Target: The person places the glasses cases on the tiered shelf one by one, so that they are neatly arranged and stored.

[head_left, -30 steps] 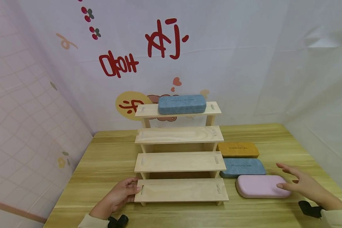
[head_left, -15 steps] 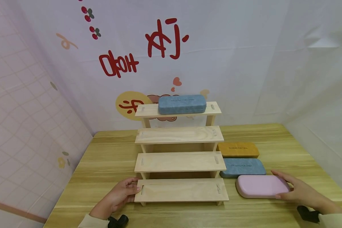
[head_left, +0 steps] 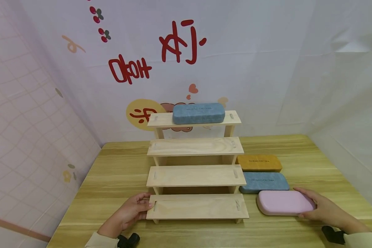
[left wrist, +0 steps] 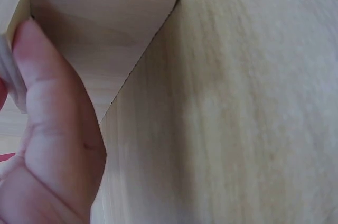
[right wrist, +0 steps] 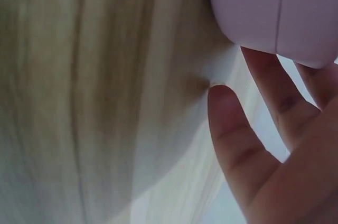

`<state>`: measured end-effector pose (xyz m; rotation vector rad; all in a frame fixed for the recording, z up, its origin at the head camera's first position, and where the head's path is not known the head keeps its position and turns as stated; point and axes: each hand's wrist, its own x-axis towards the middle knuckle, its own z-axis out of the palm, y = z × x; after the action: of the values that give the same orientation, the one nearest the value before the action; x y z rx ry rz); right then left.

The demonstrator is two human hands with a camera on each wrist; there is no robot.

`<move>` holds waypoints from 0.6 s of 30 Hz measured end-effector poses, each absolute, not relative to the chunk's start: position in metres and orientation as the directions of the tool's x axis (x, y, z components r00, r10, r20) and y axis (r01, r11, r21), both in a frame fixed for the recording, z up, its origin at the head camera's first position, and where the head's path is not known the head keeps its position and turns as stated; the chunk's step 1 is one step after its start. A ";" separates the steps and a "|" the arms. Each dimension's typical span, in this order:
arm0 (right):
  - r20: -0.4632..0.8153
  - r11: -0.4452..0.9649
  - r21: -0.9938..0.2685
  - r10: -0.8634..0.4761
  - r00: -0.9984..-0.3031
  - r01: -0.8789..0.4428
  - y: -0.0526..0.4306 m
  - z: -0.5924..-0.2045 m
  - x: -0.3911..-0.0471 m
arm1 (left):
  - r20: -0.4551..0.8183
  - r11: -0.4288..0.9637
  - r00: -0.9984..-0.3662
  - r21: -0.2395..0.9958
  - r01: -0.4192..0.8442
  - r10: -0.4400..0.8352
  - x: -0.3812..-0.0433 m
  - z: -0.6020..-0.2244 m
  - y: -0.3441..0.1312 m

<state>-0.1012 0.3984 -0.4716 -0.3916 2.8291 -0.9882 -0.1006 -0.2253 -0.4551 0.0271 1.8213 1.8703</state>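
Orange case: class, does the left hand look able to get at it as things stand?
Probably not directly: the left hand grips the near left end of the rack, which stands between it and the orange case. It would likely have to let go and reach around.

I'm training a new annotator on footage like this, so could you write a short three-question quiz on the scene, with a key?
1. Multiple choice. Which case is the right hand gripping?
a) the mustard case
b) the pink case
c) none at all

2. True or false: the left hand is at the left end of the lowest shelf of the wooden rack.

3. Fill in the missing word: the top shelf bears a single case, and the colour of that top case is ____.

Key
1. b
2. True
3. blue
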 end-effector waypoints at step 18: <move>-0.021 0.833 -0.530 -0.201 -0.979 -0.160 0.404 -0.471 -0.093 | -0.337 0.035 -0.863 0.936 -0.350 0.375 -0.101 -0.455 -0.225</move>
<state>-0.0934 0.4042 -0.4710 -0.2895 2.9350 -0.8379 -0.1011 -0.2248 -0.4549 0.0248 1.8148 1.8798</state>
